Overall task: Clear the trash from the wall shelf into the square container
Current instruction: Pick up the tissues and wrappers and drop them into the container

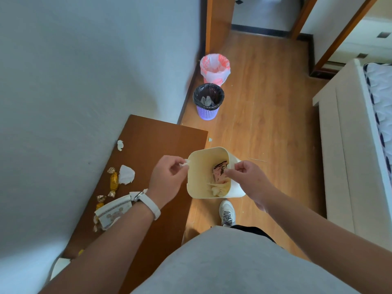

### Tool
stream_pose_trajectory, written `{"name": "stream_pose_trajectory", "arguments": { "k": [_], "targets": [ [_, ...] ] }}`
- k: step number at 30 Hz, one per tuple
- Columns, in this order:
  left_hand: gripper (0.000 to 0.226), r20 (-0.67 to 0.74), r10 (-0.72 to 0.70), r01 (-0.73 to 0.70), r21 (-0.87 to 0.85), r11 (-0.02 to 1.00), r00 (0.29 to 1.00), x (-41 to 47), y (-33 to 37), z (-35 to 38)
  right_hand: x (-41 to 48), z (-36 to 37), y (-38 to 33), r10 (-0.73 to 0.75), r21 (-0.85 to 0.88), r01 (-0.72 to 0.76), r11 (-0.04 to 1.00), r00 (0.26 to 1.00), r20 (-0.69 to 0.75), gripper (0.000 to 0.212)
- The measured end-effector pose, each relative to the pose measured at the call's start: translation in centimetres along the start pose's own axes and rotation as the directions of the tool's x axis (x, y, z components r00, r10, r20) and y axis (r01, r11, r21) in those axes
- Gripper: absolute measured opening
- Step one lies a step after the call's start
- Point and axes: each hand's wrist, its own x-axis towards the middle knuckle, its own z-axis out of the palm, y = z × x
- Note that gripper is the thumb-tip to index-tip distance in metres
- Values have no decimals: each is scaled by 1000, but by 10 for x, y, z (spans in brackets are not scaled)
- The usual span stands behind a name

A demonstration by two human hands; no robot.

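Note:
My right hand [247,179] grips the right rim of the cream square container [203,158], holding it in the air beside the brown wall shelf [152,141]. Inside lie a pink wrapper [219,174] and crumpled paper. My left hand [167,177] pinches a small white paper scrap [184,165] right at the container's left rim. On the shelf lie a crumpled white tissue [126,174], a smaller white scrap [120,144], gold candy wrappers [113,181] and a patterned white packet [113,211], partly hidden by my left forearm.
Two lined round bins stand on the wooden floor by the wall: a purple one with a black bag [208,101] and a pink-white one [214,68] behind it. A white bed frame [343,158] fills the right side. My shoe [227,212] is below the container.

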Motion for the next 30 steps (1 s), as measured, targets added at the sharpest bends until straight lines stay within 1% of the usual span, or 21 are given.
{"name": "stream_pose_trajectory", "arguments": {
  "k": [2, 4, 5, 7, 10, 13, 16, 17, 19, 21, 23, 24, 25, 27, 30],
  "targets": [
    [9, 113, 153, -162, 78, 984, 982, -7, 10, 5, -3, 1, 2, -11, -14, 11, 1000, 1000, -7, 37],
    [16, 153, 302, -328, 200, 923, 941, -14, 13, 10, -6, 1, 3, -16, -10, 16, 1000, 1000, -9, 39],
    [19, 159, 351, -381, 243, 892, 923, -17, 14, 12, -8, 0, 4, -16, -5, 16, 1000, 1000, -10, 38],
    [24, 181, 389, -426, 285, 859, 903, -21, 16, 14, -10, -1, 6, -15, 3, 15, 1000, 1000, -16, 37],
    [33, 207, 407, -455, 329, 827, 890, -27, 16, 13, -14, -4, 8, -15, 14, 16, 1000, 1000, -24, 41],
    [35, 153, 404, -431, 350, 832, 902, -30, 10, 9, -17, -6, 8, -13, 19, 13, 1000, 999, -30, 49],
    [29, 56, 319, -317, 356, 879, 946, -32, -4, 1, -20, -7, 8, -5, 14, 6, 1000, 999, -46, 55],
    [24, 26, 261, -253, 353, 901, 965, -33, -12, -2, -19, -7, 8, -3, 19, 4, 1000, 999, -46, 51],
    [23, -8, 99, -89, 366, 926, 995, -36, -31, -7, -18, -8, 9, -4, 20, 5, 1000, 999, -39, 36],
    [28, -13, -92, 89, 421, 903, 996, -39, -53, -12, -17, -7, 9, -2, 7, 2, 1000, 1000, -30, 29],
    [36, -15, -272, 246, 477, 844, 962, -41, -71, -17, -14, -4, 9, -4, -10, 3, 1000, 1000, -25, 32],
    [38, -19, -340, 303, 501, 811, 940, -42, -79, -19, -14, -2, 8, -3, -15, 3, 1000, 1000, -21, 34],
    [40, -24, -386, 340, 527, 779, 922, -44, -85, -21, -13, 0, 6, -4, -18, 4, 1000, 1000, -15, 36],
    [41, -31, -424, 358, 593, 721, 905, -48, -94, -23, -12, 6, 3, -10, -20, 10, 1000, 1000, 2, 42],
    [40, -20, -439, 345, 651, 676, 898, -52, -103, -23, -11, 13, -2, -15, -31, 16, 999, 1000, 21, 63]
  ]
}}
